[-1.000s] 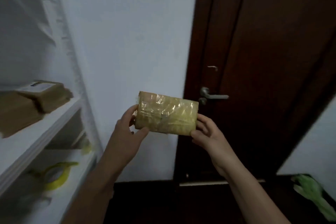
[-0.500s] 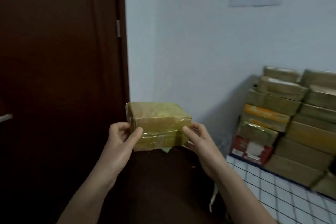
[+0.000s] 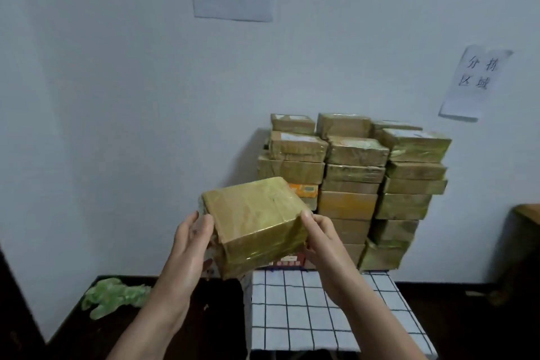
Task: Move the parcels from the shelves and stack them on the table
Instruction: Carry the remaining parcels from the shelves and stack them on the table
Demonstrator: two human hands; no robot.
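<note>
Bare left hand point(image 3: 190, 245), right hand point(image 3: 325, 244), forearms point(image 3: 163, 301).

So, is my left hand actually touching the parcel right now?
Touching. The head view shows the left hand gripping the parcel at its left side, thumb pressed against the wrapped edge, no gap visible.

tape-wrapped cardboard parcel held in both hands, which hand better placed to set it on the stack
Right, probably: the right hand grips the tape-wrapped cardboard parcel on the side nearest the stack of brown parcels on the checked-cloth table; the left hand grips the far side.
</note>
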